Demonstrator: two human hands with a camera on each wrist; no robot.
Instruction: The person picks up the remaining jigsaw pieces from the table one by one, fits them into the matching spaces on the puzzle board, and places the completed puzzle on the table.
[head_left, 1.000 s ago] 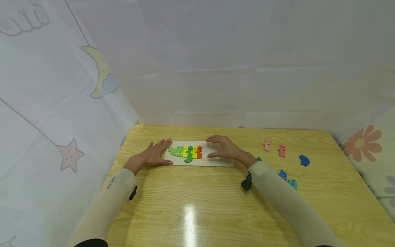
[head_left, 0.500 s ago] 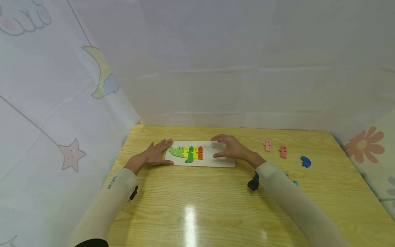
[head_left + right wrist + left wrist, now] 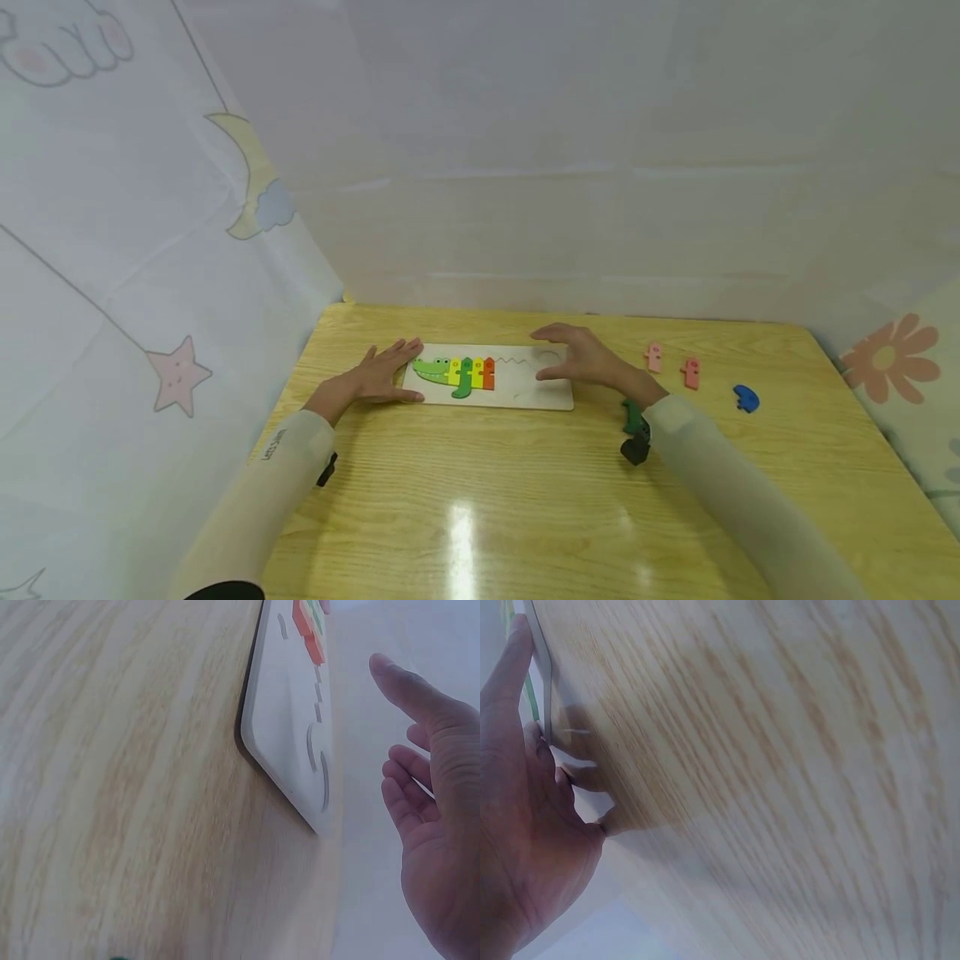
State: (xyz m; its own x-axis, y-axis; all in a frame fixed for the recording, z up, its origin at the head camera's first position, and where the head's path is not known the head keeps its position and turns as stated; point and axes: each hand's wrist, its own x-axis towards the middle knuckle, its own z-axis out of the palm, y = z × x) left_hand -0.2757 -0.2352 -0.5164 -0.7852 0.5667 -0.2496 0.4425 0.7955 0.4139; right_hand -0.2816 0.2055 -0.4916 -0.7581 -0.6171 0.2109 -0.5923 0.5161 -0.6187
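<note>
A pale wooden puzzle board (image 3: 525, 400) lies on the table with a crocodile picture in it. The light green head piece (image 3: 431, 369), yellow and dark green pieces and an orange piece (image 3: 489, 375) sit in its left half; the right half is bare recess. My left hand (image 3: 375, 372) rests at the board's left end, fingers spread and thumb along the near corner. Over the right end my right hand (image 3: 588, 358) hovers with thumb and fingers apart, holding nothing. In the right wrist view the right hand (image 3: 442, 780) is clear of the board (image 3: 289, 727).
Two pink pieces (image 3: 692, 372) and a blue piece (image 3: 746, 398) lie on the wooden table (image 3: 420, 500) to the right. A dark green piece (image 3: 632, 417) shows beside my right wrist, partly behind the black wrist camera (image 3: 635, 450). Printed cloth walls stand behind and at both sides.
My right hand has moved right along the board, away from the orange piece, uncovering more of the recess. The left hand stays at the board's left end. The forearm now hides the lower blue and teal pieces.
</note>
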